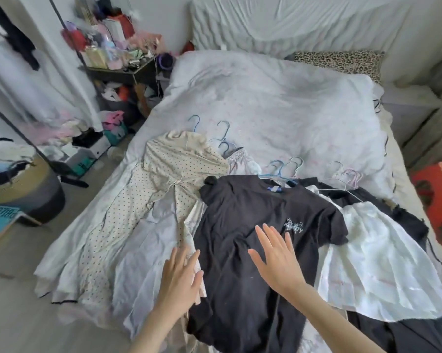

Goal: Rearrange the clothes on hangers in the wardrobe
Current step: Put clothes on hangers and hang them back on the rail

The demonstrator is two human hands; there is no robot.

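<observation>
Several garments on hangers lie spread across the bed (278, 103). A black T-shirt (243, 215) with a small silver print lies on top in the middle, on a blue hanger (276, 171). To its left lies a cream polka-dot dress (164, 179); to its right a white satin garment (377, 256) over dark clothes. My left hand (180, 276) hovers flat, fingers straight, at the T-shirt's left edge. My right hand (278, 258) is spread open over the T-shirt's front. Neither hand holds anything.
A black clothes rail (16, 123) with hanging white fabric stands at left, a laundry basket (21, 184) beneath it. A cluttered dark side table (120, 70) sits beside the bed's head. A red stool (436, 197) stands at the right. A leopard-print pillow (342, 62) lies at the headboard.
</observation>
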